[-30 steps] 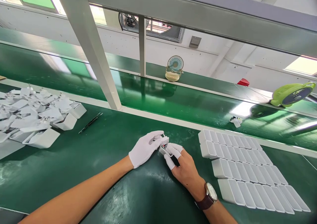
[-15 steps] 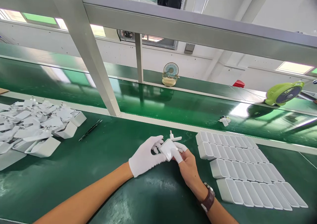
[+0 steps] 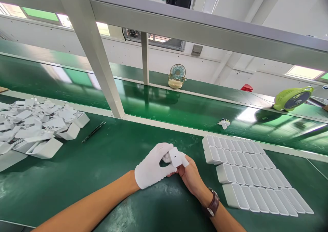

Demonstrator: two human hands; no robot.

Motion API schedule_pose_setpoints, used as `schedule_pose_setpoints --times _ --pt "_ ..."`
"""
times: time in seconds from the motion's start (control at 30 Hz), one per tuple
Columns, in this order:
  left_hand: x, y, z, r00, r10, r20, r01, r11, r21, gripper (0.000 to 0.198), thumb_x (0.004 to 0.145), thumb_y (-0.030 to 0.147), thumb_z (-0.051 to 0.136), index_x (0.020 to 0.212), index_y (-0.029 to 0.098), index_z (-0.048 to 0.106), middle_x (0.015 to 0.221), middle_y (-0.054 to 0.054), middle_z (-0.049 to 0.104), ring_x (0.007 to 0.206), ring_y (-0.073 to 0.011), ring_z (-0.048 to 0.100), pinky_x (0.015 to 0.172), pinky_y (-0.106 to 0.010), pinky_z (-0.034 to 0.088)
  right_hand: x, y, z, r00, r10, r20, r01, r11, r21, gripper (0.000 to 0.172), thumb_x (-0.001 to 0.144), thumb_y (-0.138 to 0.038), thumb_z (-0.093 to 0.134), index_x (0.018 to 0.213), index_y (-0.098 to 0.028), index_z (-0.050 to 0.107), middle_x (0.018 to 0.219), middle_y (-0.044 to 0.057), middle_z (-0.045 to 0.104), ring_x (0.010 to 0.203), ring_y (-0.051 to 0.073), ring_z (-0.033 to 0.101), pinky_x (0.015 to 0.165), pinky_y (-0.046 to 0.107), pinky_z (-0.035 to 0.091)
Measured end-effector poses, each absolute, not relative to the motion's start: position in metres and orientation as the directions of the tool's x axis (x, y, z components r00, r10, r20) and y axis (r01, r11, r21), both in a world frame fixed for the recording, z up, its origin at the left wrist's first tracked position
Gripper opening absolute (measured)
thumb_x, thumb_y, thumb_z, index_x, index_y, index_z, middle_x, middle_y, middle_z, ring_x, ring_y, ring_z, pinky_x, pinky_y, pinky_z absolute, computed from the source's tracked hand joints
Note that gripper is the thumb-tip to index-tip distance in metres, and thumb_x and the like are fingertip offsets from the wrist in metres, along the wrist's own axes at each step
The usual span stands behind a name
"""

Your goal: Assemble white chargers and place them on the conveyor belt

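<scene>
A small white plastic piece with a dark slot in its face is held between both hands above the green work surface. My left hand, in a white glove, grips its left side with thumb and fingers. On the right side, my right hand pinches it; white covers show on some fingertips, and a watch is on the wrist. The fingers behind the piece are partly hidden.
White parts are heaped at the left, beside dark tweezers. Rows of white casings stand at the right. Behind them run a green conveyor and a slanted metal post. A small white part lies on the conveyor.
The white piece has turned, so its slotted face now shows, and the thin parts above it are no longer visible. The small part on the conveyor has shifted left.
</scene>
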State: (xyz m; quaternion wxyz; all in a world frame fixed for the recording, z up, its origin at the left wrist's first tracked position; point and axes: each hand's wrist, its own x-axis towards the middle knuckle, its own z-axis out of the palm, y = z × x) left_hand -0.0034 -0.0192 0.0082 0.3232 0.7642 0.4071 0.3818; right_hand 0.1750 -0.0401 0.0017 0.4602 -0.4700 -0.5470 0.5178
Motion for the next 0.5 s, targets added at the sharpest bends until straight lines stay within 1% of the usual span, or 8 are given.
schedule_pose_setpoints --times 0.07,0.17,0.37,0.43,0.5 --pt "-0.0032 -0.0195 0.0090 0.380 0.867 0.322 0.373 -0.463 0.805 0.062 0.076 0.019 0.077 0.132 0.028 0.053 0.134 -0.010 0.056 0.122 -0.0288 0.058 0.104 -0.045 0.052 0.1748 -0.0399 0.0017 -0.124 0.991 0.054 0.075 0.063 -0.995 0.039 0.105 -0.041 0.041 0.101 -0.021 0.075 0.072 0.004 0.070 0.077 0.024 0.070 0.066 0.038 0.061" --pt "-0.0035 -0.0201 0.0082 0.385 0.863 0.327 0.371 -0.468 0.802 0.063 0.077 0.020 0.076 0.134 0.028 0.052 0.133 -0.010 0.056 0.120 -0.0288 0.059 0.101 -0.044 0.053 0.1744 -0.0397 0.0015 -0.141 0.987 0.075 0.089 0.088 -0.992 0.040 0.106 -0.040 0.039 0.102 -0.022 0.074 0.074 0.004 0.071 0.077 0.023 0.071 0.068 0.037 0.061" --pt "-0.0058 -0.0209 0.0059 0.410 0.855 0.318 0.379 -0.476 0.794 0.064 0.079 0.019 0.074 0.138 0.030 0.050 0.136 -0.010 0.055 0.123 -0.0290 0.057 0.103 -0.044 0.052 0.1739 -0.0394 0.0029 -0.140 0.981 0.133 0.145 0.153 -0.978 0.040 0.106 -0.038 0.039 0.101 -0.023 0.076 0.076 0.005 0.072 0.078 0.023 0.071 0.069 0.037 0.062" --pt "-0.0070 -0.0200 0.0074 0.425 0.854 0.301 0.366 -0.466 0.805 0.068 0.078 0.019 0.075 0.139 0.030 0.049 0.137 -0.010 0.054 0.122 -0.0294 0.057 0.102 -0.045 0.052 0.1744 -0.0386 0.0033 -0.136 0.982 0.134 0.126 0.151 -0.980 0.039 0.105 -0.039 0.040 0.103 -0.023 0.076 0.075 0.005 0.072 0.075 0.023 0.071 0.066 0.037 0.062" --pt "-0.0084 -0.0178 0.0099 0.442 0.849 0.290 0.340 -0.458 0.821 0.072 0.076 0.018 0.075 0.141 0.031 0.048 0.140 -0.010 0.054 0.122 -0.0301 0.057 0.102 -0.046 0.052 0.1755 -0.0372 0.0031 -0.135 0.985 0.110 0.086 0.122 -0.989 0.036 0.105 -0.040 0.042 0.110 -0.023 0.074 0.078 0.005 0.072 0.072 0.022 0.070 0.062 0.035 0.062"
